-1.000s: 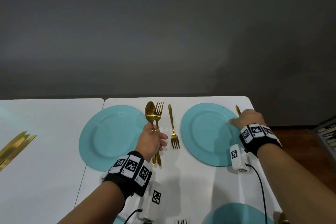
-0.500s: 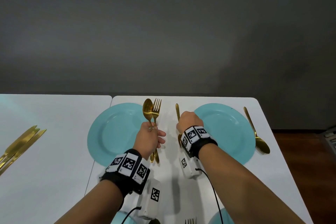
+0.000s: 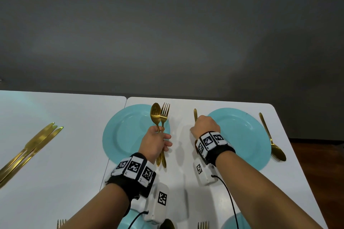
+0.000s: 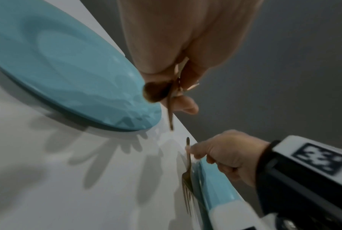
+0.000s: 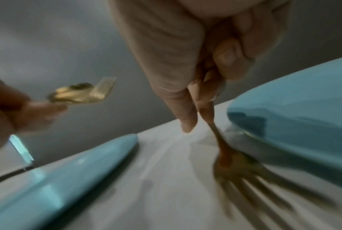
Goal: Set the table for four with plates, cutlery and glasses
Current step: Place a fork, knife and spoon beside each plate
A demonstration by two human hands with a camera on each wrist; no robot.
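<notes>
Between the two far turquoise round plates (image 3: 130, 135), right hand (image 3: 205, 126) pinches the handle of a gold metal fork (image 5: 233, 165) lying on the white table (image 3: 55, 182), likely nudging it alongside the right plate (image 3: 242, 135). Left hand (image 3: 155, 143) grips a spare gold spoon (image 3: 155, 115) and second gold fork (image 3: 164, 113) upright, probably stock for the next setting. Head view hides the tines; right-wrist view shows them beside the plate rim. No glasses visible.
</notes>
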